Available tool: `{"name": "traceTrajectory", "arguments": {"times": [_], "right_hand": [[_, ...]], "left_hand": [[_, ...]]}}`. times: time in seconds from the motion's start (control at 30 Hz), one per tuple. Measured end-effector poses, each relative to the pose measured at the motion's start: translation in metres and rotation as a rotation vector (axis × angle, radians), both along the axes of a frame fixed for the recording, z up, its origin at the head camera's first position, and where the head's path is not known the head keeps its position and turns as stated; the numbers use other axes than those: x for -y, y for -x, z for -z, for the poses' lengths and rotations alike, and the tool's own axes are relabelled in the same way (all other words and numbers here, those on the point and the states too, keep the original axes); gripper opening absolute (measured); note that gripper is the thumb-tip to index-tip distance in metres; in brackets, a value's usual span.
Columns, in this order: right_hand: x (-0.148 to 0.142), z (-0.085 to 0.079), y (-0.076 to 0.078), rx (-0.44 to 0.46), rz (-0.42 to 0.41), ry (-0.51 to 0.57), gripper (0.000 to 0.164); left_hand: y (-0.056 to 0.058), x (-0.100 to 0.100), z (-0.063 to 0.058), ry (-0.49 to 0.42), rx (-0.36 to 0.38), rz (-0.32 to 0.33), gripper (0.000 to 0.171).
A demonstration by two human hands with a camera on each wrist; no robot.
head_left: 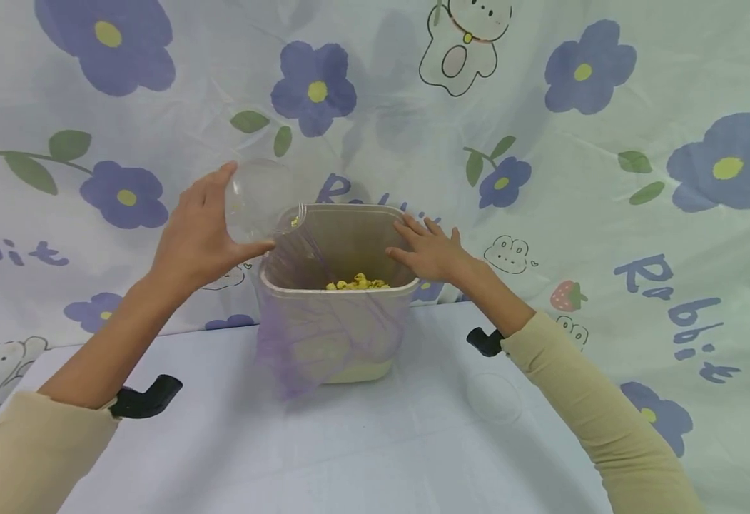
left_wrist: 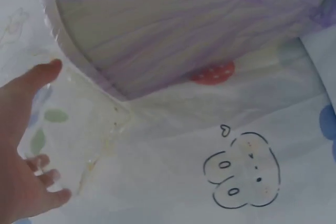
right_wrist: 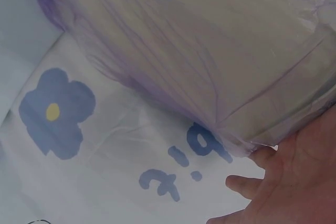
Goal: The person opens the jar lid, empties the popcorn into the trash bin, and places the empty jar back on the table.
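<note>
My left hand (head_left: 191, 232) grips a clear plastic container (head_left: 259, 196) between thumb and fingers, tipped with its mouth over the left rim of a beige bin (head_left: 375, 368). A few yellow bits of popcorn cling inside the container near its mouth. More popcorn (head_left: 358, 283) lies in the bin. A thin translucent purple bag (head_left: 285, 343) lines the bin and hangs over its outside. My right hand (head_left: 432, 250) rests on the bin's right rim with fingers spread. In the right wrist view, the fingers (right_wrist: 245, 186) lie beside the bagged rim.
On the white table (head_left: 362, 457), a clear round lid (head_left: 494, 397) lies to the right of the bin. A white cloth (head_left: 381, 143) printed with blue flowers and rabbits hangs behind. Black straps' ends (head_left: 150, 398) stick out from my sleeves.
</note>
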State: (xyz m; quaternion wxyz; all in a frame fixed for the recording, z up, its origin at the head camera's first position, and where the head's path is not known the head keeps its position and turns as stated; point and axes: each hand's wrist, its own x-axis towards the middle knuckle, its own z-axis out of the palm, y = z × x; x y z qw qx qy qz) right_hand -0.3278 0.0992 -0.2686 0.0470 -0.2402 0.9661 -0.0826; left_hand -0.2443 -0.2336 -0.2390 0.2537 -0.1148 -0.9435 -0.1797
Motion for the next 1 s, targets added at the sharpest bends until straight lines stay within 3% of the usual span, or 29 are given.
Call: {"name": "traceTrajectory", "arguments": {"times": [0.13, 0.23, 0.33, 0.47, 0.63, 1.0], "right_hand": [[0.0, 0.0, 0.0, 0.0, -0.007, 0.006, 0.071], [0.0, -0.001, -0.001, -0.004, -0.009, 0.006, 0.071], [0.0, -0.002, -0.002, -0.004, -0.01, 0.007, 0.071], [0.001, -0.001, -0.002, 0.0, -0.011, 0.008, 0.071], [0.0, 0.001, -0.002, 0.001, -0.009, 0.013, 0.071], [-0.001, 0.001, -0.001, -0.005, -0.015, 0.027, 0.07]], "left_hand": [[-0.008, 0.014, 0.005, -0.272, 0.072, -0.015, 0.12], [-0.017, 0.023, 0.008, -0.426, 0.143, -0.03, 0.12], [-0.027, 0.031, 0.011, -0.521, 0.223, -0.063, 0.118], [-0.04, 0.041, 0.023, -0.583, 0.267, -0.068, 0.114], [-0.057, 0.055, 0.053, -0.592, 0.294, -0.096, 0.113], [-0.104, 0.084, 0.136, -0.675, 0.388, -0.141, 0.11]]}}
